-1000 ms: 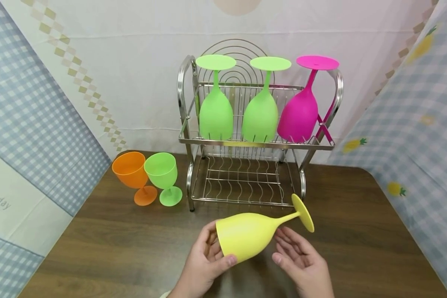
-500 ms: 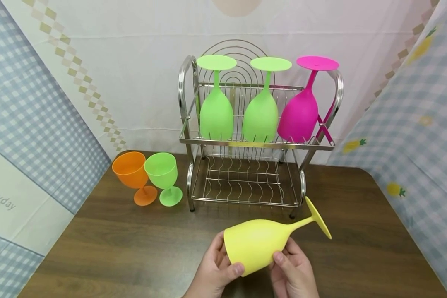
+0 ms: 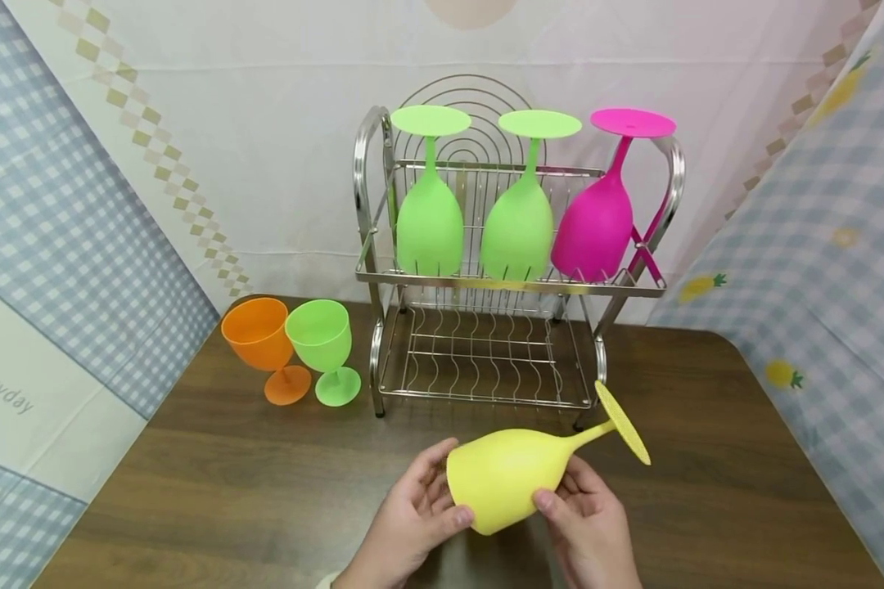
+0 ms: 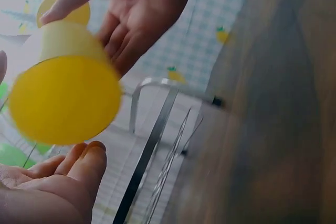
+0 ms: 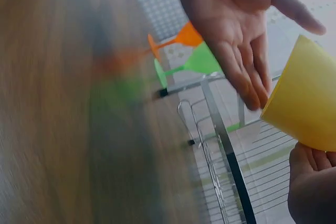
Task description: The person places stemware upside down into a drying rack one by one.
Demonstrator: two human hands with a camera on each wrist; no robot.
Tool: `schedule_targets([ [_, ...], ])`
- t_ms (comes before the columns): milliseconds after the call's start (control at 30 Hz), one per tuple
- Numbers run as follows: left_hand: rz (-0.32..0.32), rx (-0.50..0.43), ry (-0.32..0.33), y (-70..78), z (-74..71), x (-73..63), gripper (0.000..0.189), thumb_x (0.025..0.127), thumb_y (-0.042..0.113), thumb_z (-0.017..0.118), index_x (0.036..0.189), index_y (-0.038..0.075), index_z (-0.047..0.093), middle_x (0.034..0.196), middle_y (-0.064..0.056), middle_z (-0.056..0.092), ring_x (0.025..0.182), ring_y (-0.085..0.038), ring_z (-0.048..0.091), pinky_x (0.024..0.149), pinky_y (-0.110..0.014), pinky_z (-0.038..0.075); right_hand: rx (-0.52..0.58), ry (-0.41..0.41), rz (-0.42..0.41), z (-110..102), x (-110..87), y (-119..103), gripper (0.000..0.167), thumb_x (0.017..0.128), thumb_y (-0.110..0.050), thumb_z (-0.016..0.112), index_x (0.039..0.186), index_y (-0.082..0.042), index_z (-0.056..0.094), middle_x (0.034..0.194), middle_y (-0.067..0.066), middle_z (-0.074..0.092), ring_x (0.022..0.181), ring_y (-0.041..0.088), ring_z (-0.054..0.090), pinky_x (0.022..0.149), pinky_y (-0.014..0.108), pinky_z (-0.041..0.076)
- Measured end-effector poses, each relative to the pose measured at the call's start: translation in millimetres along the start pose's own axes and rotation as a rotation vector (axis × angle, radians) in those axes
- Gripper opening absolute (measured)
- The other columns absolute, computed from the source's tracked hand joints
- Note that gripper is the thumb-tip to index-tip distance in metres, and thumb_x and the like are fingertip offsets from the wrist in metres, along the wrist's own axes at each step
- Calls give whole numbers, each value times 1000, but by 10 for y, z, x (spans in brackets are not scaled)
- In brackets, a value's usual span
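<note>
A yellow plastic goblet [image 3: 508, 478] is held tilted on its side above the table, rim to the left and foot raised to the right. My right hand [image 3: 593, 523] grips its bowl near the stem, thumb in front and fingers behind. At the rim end, my left hand [image 3: 412, 515] has its fingers and thumb spread, with fingertips right at the edge. In the right wrist view this left hand [image 5: 236, 30] shows an opened palm beside the goblet [image 5: 310, 98]. The left wrist view looks into the goblet's mouth [image 4: 65, 100], with the right hand [image 4: 142, 9] behind.
Behind stands a two-tier metal dish rack [image 3: 486, 401]. Its upper tier carries two upturned green goblets [image 3: 430, 229] and an upturned magenta goblet [image 3: 595, 229]. Upright to the left are an orange goblet [image 3: 261, 343] and a smaller green goblet [image 3: 322, 339]. Patterned cloth [image 3: 803, 270] borders the wooden table [image 3: 228, 491].
The yellow goblet has shifted a little right. My right hand, apart from it at first, has taken hold of the bowl. My left fingers have loosened from the rim.
</note>
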State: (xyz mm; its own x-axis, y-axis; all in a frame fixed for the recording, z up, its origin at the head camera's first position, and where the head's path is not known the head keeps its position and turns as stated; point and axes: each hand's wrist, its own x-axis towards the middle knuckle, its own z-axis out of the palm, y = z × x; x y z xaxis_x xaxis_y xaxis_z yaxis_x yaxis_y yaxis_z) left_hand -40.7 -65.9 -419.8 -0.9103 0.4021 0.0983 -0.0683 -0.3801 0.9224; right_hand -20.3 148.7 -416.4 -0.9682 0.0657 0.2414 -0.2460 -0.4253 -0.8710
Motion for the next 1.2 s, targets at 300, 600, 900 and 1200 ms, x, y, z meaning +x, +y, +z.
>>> schedule_targets([
  [300,138,357,289,196,-378,151,69,86,1,75,146,-2,42,148,-17,48,138,-34,46,110,-28,40,-465,203,202,-37,282,-183,52,81,6,79,129,7,59,115,-5,71,109,7,66,92,22,54],
  [600,303,932,552,222,-846,339,60,89,14,78,141,-1,52,141,-13,57,130,-30,56,107,-30,44,-649,178,278,-140,582,-295,54,82,-11,84,130,-1,62,127,9,66,106,6,66,88,19,55],
  [900,249,983,577,120,-1013,606,49,94,13,72,137,-2,55,131,-19,64,120,-32,63,101,-40,53,-727,86,248,-136,839,-340,58,84,-22,84,134,-3,61,132,13,63,109,7,64,90,17,53],
  [1200,382,1132,640,73,-1067,811,33,90,7,75,120,-3,66,105,-19,72,93,-33,73,80,-43,61,-811,74,254,-165,1032,-389,62,85,-33,83,135,-5,60,131,14,64,116,20,62,87,16,53],
])
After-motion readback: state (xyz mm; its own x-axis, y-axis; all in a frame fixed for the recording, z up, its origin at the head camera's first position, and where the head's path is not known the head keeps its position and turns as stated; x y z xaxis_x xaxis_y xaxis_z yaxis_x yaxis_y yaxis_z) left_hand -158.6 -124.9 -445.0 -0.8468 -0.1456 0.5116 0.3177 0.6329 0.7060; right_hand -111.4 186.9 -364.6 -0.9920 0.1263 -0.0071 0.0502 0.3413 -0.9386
